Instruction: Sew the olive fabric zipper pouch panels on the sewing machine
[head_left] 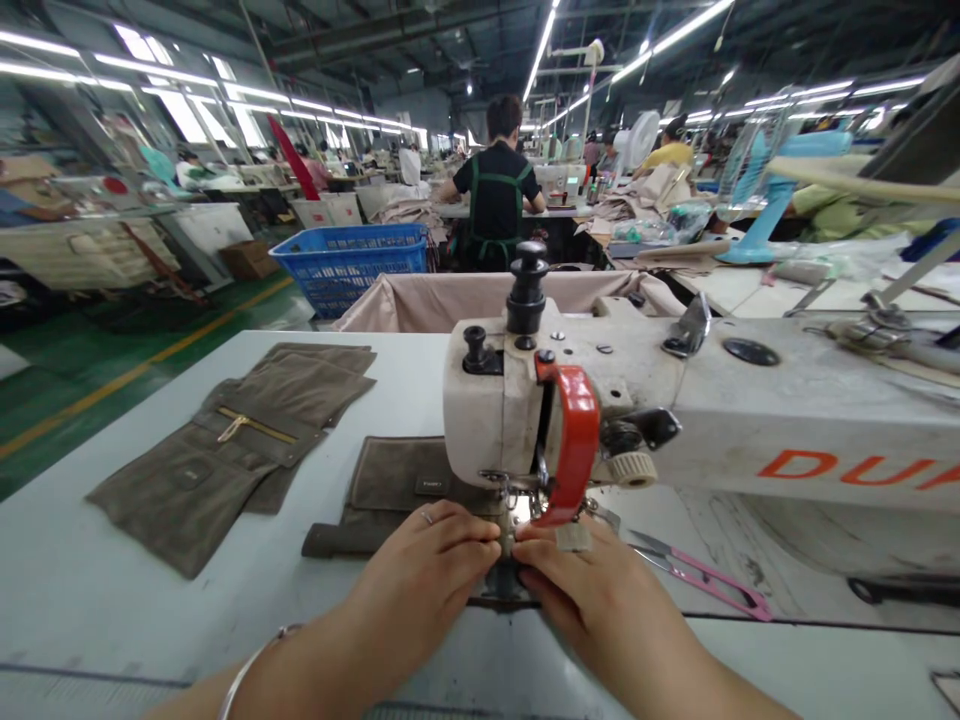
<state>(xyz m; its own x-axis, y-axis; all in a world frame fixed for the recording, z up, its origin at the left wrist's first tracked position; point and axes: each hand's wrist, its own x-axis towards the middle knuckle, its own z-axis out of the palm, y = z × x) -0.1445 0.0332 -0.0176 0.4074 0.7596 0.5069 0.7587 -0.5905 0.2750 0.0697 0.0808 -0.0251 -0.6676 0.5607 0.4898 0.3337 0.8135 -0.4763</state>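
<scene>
A grey-brown fabric bag panel (397, 468) with a small dark label lies at the sewing machine (491, 400), its right end under the needle area. My left hand (439, 560) is closed on the panel's near right part, fingers together and fingertips just left of the presser foot. On the other side, my right hand (592, 585) has its fingers bent and closed at the work's edge, close below the red guard (574, 440). Both hands hide the cloth beneath them, so the stitched edge cannot be made out.
More grey-brown panels (247, 430), one with a gold zipper, lie stacked on the white table (45, 600) at left. Pink-handled thread snips (712, 580) rest right of my right hand. Behind the machine are a cloth-lined bin (420, 300), a blue basket (352, 255) and a seated person (499, 185).
</scene>
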